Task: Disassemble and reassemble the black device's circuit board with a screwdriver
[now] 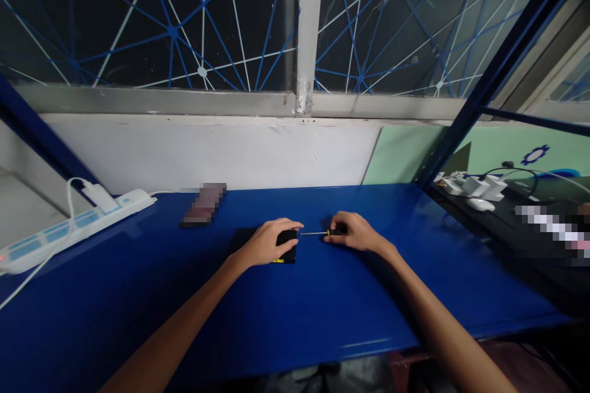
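Note:
A black, flat box-shaped object [289, 256] with a small yellow mark on its front edge lies on the blue table [341, 313]. My left hand [267, 242] grips it from above, thumb on the near side and fingers over the far side, so much of it is hidden. My right hand [354, 231] is closed around the black-and-yellow handle of a screwdriver [314, 233]. Its thin metal shaft points left, and the tip meets or nearly meets the object's right side; contact is too small to tell.
At the back left lies a blurred-out phone-like slab [205, 204]. A white power strip [78, 230] with a plugged-in charger and cable runs along the left. White adapters [483, 187] and cables sit on a dark surface at right. Blue frame posts [461, 126] flank the table.

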Tool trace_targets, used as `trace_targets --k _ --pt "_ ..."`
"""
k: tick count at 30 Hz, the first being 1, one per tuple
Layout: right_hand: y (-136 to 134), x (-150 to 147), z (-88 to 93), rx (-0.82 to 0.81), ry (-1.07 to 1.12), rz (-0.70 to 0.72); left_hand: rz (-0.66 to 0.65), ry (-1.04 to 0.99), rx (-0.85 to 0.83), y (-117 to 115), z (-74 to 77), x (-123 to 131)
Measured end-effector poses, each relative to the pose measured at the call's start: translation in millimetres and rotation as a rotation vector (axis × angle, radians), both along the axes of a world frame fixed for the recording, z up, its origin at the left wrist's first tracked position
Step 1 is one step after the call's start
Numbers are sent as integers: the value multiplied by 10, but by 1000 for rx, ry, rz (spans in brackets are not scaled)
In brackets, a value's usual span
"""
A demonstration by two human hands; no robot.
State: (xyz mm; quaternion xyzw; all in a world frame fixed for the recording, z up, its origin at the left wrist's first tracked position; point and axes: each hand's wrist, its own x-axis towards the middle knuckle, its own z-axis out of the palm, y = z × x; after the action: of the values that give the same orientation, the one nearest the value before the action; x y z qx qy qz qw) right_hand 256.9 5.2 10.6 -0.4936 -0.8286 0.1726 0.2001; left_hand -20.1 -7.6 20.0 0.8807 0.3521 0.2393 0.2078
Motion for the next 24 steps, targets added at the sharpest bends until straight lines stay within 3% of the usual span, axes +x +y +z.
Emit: trace_targets --k 12,24 --pt "-7 -2 44 -51 -46 -41 -17 108 146 -31 -42 25" --pt "23 116 77 -44 41 -97 -15 130 141 -60 -39 56"
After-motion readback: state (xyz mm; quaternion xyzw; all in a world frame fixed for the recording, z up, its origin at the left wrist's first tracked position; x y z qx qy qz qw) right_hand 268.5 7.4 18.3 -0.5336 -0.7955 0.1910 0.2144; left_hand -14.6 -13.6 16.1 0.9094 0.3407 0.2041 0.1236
